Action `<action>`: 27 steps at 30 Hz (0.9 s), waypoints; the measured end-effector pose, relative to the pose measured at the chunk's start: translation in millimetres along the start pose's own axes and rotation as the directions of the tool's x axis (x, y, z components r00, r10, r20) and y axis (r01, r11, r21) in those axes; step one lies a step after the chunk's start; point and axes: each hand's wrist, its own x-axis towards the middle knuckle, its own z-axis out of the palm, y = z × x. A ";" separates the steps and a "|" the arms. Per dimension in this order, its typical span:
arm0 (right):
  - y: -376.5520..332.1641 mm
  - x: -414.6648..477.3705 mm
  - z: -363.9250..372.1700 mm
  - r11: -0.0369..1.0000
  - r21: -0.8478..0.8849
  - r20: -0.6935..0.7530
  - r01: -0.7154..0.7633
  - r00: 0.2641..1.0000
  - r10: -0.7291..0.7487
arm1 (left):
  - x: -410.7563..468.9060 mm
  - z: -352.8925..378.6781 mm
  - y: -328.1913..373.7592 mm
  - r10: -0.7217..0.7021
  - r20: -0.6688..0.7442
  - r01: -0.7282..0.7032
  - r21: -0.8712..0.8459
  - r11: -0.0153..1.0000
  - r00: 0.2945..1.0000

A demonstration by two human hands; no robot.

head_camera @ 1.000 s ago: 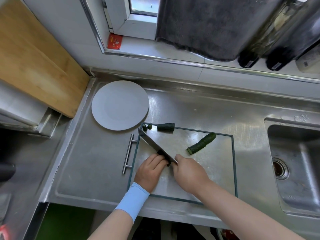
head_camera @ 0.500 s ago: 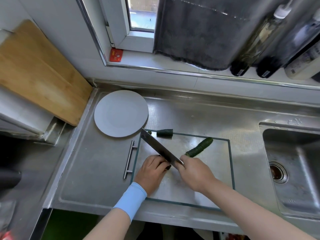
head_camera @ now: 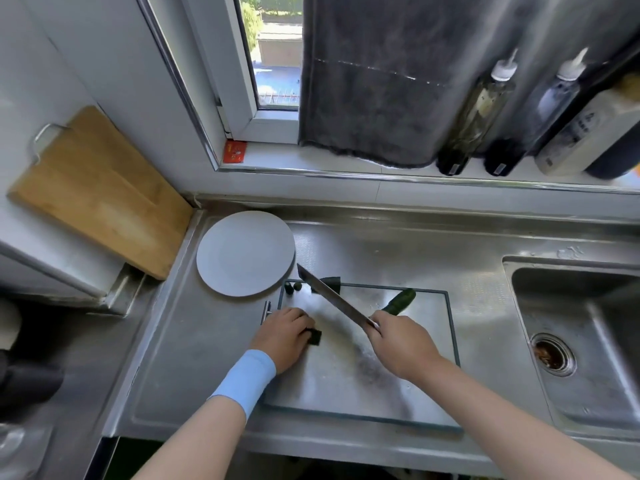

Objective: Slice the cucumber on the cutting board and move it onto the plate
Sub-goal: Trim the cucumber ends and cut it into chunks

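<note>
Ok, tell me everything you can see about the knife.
The knife has a long, straight, shiny metal blade. Its handle is hidden in the grip of the right hand. It slants over the cutting board, seemingly lifted, tip pointing toward the plate. Only that hand visibly touches it.

left grip (head_camera: 285, 336) covers most of a cucumber piece (head_camera: 314, 336), only its dark end showing past the fingers; the knife (head_camera: 332, 299) handle is buried in the right grip (head_camera: 401, 344), which also hides the near end of the long cucumber half (head_camera: 401, 300). the blade crosses a third piece (head_camera: 332, 281) at the cutting board (head_camera: 346, 393) far edge, outline unclear; two dark bits (head_camera: 292, 288) beside it are too small to identify. sink (head_camera: 595, 299) and rightmost bottle (head_camera: 616, 133) are cut off by the right edge; bottle labels are blurred.
</note>
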 end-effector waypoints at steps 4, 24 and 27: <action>12.5 -4.2 -1.3 0.983 -0.157 -0.038 0.099 0.994 -0.107 | 13.6 -38.6 -5.9 -0.629 -0.293 0.502 -0.406 0.764 0.721; 13.4 -12.3 -15.5 0.823 -0.441 0.021 0.359 0.921 -0.390 | 61.6 -60.6 4.3 -0.279 0.577 0.457 -0.187 0.870 0.767; 22.7 -12.9 -24.2 0.904 -0.334 -0.021 0.268 0.956 -0.291 | 45.3 -71.2 -28.4 -0.448 0.409 0.578 -0.288 0.764 0.795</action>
